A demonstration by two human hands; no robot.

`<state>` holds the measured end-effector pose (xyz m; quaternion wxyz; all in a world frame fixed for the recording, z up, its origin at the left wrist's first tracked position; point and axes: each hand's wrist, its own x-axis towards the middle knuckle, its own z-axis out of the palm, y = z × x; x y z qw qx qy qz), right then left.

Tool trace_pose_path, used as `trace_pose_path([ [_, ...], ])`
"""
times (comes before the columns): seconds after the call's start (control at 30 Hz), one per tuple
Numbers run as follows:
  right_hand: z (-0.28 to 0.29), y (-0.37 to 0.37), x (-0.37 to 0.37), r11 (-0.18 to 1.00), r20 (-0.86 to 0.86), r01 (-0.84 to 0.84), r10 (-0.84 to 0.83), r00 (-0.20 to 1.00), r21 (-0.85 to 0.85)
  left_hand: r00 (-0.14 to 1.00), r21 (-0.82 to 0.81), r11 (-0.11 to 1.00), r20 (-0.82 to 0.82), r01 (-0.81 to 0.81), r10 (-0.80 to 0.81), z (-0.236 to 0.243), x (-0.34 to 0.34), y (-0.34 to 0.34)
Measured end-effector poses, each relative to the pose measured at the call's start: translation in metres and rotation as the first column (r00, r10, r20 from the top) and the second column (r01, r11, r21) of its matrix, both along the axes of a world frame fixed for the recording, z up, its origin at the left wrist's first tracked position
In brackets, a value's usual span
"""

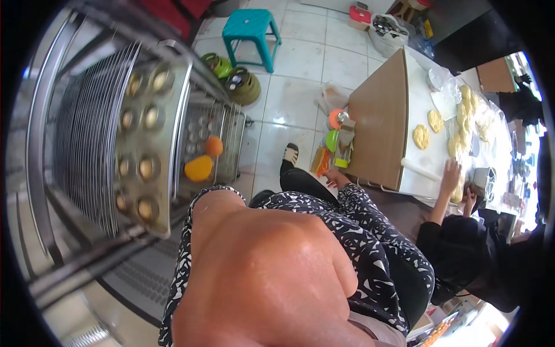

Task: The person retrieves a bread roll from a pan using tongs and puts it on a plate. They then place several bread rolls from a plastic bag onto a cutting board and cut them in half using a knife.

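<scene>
My left hand point(272, 277) is raised very close to the camera and fills the lower middle; its fingers are hidden or out of frame. My right hand point(333, 178) hangs low beside the wooden cabinet, its fingers bent together. At its fingertips shows an orange and yellow thing point(319, 162), too small to make out. To the left, a metal tray point(134, 137) with round cups, each with a pale dough piece, sits in a metal rack point(41, 144). Lower in the rack, a yellow-orange cup-like thing point(198, 168) and a round orange thing point(214, 146) rest near another tray.
A co-worker's hand point(451, 176) is over the white worktop point(413, 104), near a white rolling pin point(419, 169) and flat dough pieces point(421, 137). A turquoise stool point(247, 24) and green gas cylinders point(243, 85) stand on the tiled floor. A green bowl point(332, 140) lies by the cabinet point(376, 127).
</scene>
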<state>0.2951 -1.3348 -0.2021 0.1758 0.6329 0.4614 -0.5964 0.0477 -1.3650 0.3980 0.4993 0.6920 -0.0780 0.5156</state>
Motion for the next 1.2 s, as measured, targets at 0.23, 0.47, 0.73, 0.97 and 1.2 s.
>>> trace_pose_path([
  [0.23,0.01,0.161,-0.01,0.853,-0.167,0.214,-0.152,0.974,0.475,0.999,-0.021,0.999,-0.009,0.037,-0.037,0.004,-0.026,0.148],
  [0.47,0.007,0.241,-0.034,0.897,-0.341,0.339,-0.236,0.91,0.284,0.987,-0.238,0.962,0.05,-0.137,0.153,-0.077,-0.076,0.311],
  [0.73,0.087,0.324,-0.02,0.829,-0.278,0.501,-0.557,0.783,-0.249,0.95,-0.276,0.949,-0.308,-0.149,0.06,-0.124,-0.106,0.53],
  [0.97,0.121,0.483,-0.028,0.645,-0.365,0.723,-0.753,0.547,-0.247,0.562,-0.179,0.838,-0.668,0.515,-0.488,-0.138,-0.004,0.684],
  [1.2,0.081,0.677,0.045,0.669,-0.396,0.689,-0.734,0.552,-0.278,0.525,-0.296,0.644,-0.391,0.706,-0.756,-0.135,0.073,0.83],
])
